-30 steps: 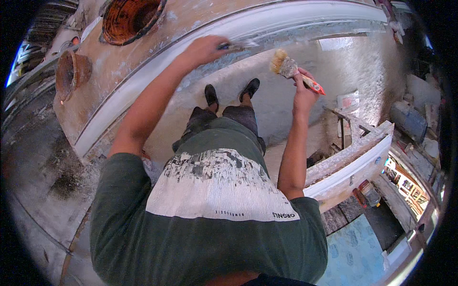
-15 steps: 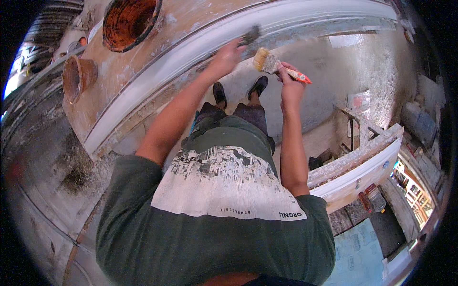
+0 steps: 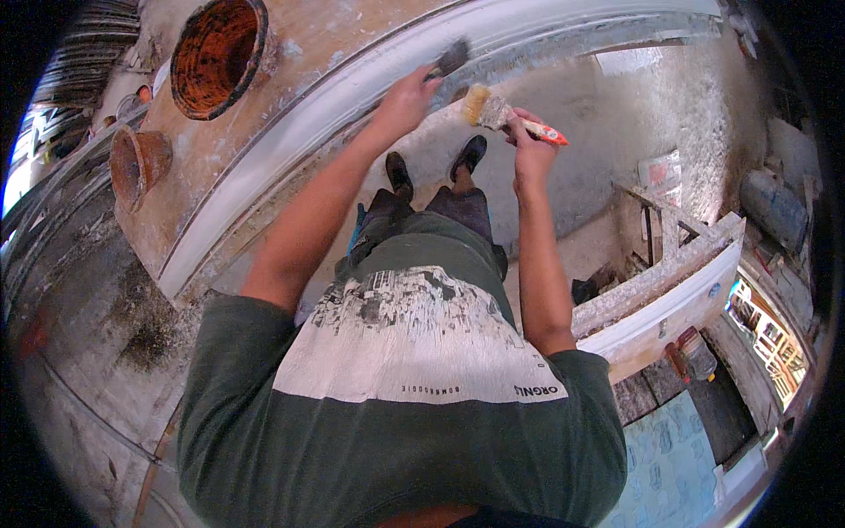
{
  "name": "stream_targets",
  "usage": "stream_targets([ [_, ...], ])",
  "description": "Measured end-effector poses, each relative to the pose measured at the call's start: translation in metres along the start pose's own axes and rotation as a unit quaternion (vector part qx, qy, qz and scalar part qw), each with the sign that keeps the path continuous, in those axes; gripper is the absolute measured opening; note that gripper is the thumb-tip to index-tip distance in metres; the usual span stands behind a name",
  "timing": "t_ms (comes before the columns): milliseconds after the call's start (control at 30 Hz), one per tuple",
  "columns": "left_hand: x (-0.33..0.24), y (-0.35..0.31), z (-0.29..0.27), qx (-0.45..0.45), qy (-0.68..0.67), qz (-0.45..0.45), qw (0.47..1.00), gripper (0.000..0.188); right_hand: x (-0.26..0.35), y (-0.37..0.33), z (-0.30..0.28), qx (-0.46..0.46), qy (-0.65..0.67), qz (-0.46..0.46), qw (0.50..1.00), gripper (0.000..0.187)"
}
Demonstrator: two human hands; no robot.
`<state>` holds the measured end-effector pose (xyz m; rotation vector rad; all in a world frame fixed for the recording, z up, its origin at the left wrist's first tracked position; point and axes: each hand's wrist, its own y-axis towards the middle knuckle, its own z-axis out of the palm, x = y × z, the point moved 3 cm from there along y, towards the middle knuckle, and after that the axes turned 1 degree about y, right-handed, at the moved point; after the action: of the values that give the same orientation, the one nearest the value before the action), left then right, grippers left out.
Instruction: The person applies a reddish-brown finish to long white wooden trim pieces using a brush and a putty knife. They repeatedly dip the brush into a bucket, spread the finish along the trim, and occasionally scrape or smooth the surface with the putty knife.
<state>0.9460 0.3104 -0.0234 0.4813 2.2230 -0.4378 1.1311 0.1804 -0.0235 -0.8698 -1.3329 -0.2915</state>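
Note:
My left hand is closed around a dark, flat-ended tool, blurred enough that I cannot tell a scraper from a brush. The tool is over the long white moulding along the near edge of the bench; whether it touches is unclear. In my right hand is a paintbrush with pale yellowish bristles and an orange-red handle end. Its bristles point left, toward my left hand, and stay apart from the moulding.
A bucket stained orange inside and a smaller tub stand on the bench. To my right is another white-edged piece on a support, with a clear container beside it. A blue cylinder lies farther right.
My left hand and its tool have shifted slightly farther along the moulding to the right. My right hand keeps the paintbrush in nearly the same place. The whole view has turned a little.

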Motion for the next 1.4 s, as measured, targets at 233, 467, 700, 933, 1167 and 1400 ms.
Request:
stream_targets([
  [233,0.014,-0.009,-0.006,0.035,0.017,-0.034,0.999,0.037,0.001,0.017,-0.017,-0.019,-0.001,-0.009,1.000,0.021],
  [467,-0.028,0.074,0.049,-0.004,-0.001,0.042,0.999,0.039,0.007,0.023,-0.037,-0.034,-0.012,0.010,0.999,0.022],
  [700,0.010,-0.014,-0.031,0.049,0.087,-0.010,0.995,0.040,0.001,0.035,-0.057,-0.056,-0.026,0.011,0.998,0.023],
  [933,0.131,-0.239,-0.216,0.127,0.349,-0.063,0.926,0.036,0.003,0.013,-0.047,-0.036,-0.022,0.021,0.999,0.021],
  [1167,0.074,-0.117,-0.113,0.095,0.300,0.077,0.946,0.034,-0.003,-0.012,-0.029,-0.031,-0.037,0.021,0.999,0.020],
  [1400,-0.038,0.069,0.009,0.077,0.261,0.183,0.945,0.027,0.021,-0.004,-0.044,-0.038,-0.035,-0.022,0.998,0.020],
])
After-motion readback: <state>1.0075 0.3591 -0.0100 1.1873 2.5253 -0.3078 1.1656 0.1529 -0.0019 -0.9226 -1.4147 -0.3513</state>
